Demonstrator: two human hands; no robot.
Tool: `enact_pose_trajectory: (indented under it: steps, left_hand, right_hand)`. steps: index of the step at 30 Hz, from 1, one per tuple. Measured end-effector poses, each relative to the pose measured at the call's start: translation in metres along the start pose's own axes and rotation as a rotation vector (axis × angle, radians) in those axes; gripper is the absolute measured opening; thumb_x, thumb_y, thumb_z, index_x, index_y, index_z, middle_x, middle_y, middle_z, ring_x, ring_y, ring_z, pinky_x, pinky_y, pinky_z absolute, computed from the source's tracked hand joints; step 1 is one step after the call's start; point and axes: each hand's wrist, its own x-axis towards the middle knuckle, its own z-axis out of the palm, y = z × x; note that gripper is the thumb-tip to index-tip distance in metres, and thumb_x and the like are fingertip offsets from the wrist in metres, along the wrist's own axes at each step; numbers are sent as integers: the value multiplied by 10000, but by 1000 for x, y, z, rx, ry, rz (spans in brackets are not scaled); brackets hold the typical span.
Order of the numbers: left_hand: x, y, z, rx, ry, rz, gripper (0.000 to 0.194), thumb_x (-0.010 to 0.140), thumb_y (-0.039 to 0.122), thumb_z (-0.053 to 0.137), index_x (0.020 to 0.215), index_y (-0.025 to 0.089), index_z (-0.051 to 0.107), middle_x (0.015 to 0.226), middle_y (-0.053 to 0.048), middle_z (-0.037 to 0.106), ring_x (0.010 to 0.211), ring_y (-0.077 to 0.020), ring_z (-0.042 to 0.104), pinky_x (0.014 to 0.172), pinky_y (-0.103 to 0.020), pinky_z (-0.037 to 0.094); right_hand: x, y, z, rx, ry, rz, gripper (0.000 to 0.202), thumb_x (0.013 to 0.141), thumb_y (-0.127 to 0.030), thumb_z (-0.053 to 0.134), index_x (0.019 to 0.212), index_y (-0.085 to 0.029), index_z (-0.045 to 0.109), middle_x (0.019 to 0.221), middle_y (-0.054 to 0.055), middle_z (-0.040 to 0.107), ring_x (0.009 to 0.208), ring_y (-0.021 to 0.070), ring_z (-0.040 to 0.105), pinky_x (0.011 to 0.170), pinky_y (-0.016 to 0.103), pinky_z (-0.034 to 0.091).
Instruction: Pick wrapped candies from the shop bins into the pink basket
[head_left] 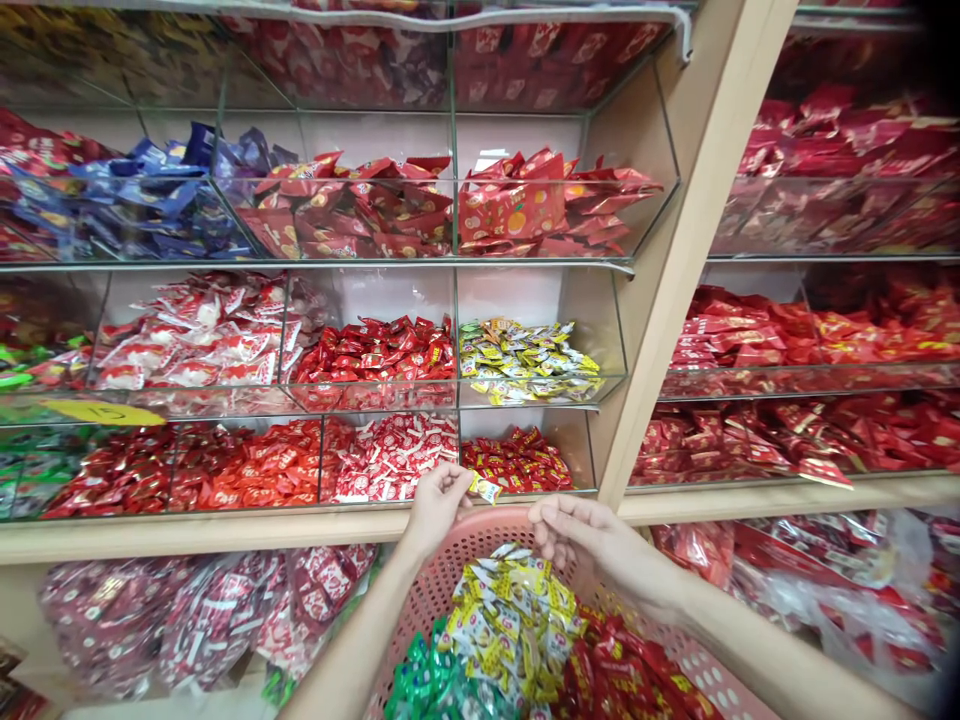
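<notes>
My left hand (pixel 439 510) pinches a small yellow-and-white wrapped candy (pixel 485 488) between thumb and fingertips, just above the far rim of a pink perforated plastic basket (pixel 420 600). Over the same rim, further right, my right hand (pixel 574 530) has its fingers curled in and thumb pressed to the forefinger; whatever it may hold is hidden. Inside the basket lie yellow-and-white wrapped candies (pixel 510 625), green wrapped candies (pixel 427 680) and red wrapped candies (pixel 630 670), heaped side by side.
Ahead, shelves with clear dividers hold bins of candy. One bin has similar yellow candies (pixel 529 350); below it are red-and-yellow candies (pixel 517 460). A wooden upright (pixel 675 270) separates another rack at right. Filled plastic bags (pixel 217 620) sit under the wooden ledge (pixel 225 532).
</notes>
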Motion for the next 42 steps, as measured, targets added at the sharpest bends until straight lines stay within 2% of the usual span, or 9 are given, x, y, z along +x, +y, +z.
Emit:
enact_pose_trajectory:
  steps: [9,15,17,20,22,25,29,35,42]
  left_hand:
    - [0,-1,0,-2,-6,-4,301,727,438,633,734,142,582,518,26,543,438,-86,495,372,-160,372]
    - [2,-4,-1,1,-8,8,301,720,444,638,725,148,585,504,29,542,433,-91,501,362,-159,362]
    - [1,-4,-1,-5,-8,9,300,713,445,644,729,151,586,522,27,550,440,-92,511,363,-158,358]
    - [0,-3,0,-7,-2,-5,305,716,450,638,723,151,578,532,22,554,461,-101,525,368,-161,363]
    - [-1,-2,0,-8,-4,-19,311,725,457,626,714,152,568,498,26,543,436,-99,506,371,-167,362]
    - [-1,-1,0,-30,-18,-28,322,718,470,628,716,155,562,452,36,530,376,-86,454,371,-177,350]
    - [-1,0,0,-42,-10,-24,335,702,482,635,708,155,560,464,34,533,385,-91,462,368,-180,349]
    - [0,-3,-1,-26,-13,-19,336,715,484,624,718,157,548,480,38,516,411,-95,481,356,-169,329]
    - [1,-4,-1,-19,-12,-24,338,721,483,617,729,150,556,477,36,522,395,-85,455,359,-171,339]
  right_hand:
    - [-7,-4,-4,-111,97,-32,306,745,-447,659,712,-158,565,642,-20,558,597,82,476,585,216,373]
    - [-2,-3,-10,-166,88,-38,346,777,-517,584,897,-194,615,829,19,610,683,119,543,594,247,412]
    - [1,-11,-11,-247,113,-81,345,775,-521,579,802,-183,644,860,30,604,733,130,542,633,262,424]
    - [5,-35,-12,-447,127,-216,349,760,-483,607,622,-165,647,995,56,598,855,154,541,759,296,431]
    - [10,-58,-12,-550,114,-290,269,757,-455,616,838,-210,693,1150,60,567,904,166,542,786,319,441]
    - [27,-99,-12,-679,178,-451,440,762,-429,605,1165,-255,581,1156,70,585,829,162,562,714,330,472]
    - [74,-148,-16,-1010,260,-721,222,783,-337,567,869,-167,681,907,65,664,814,170,581,732,308,457]
    - [151,-169,-19,-1414,114,-437,147,665,-132,626,798,-130,688,660,-8,635,610,102,546,590,206,416]
    - [171,-156,-13,-1460,8,-331,222,590,-23,591,746,-121,714,556,-35,588,527,74,487,517,173,370]
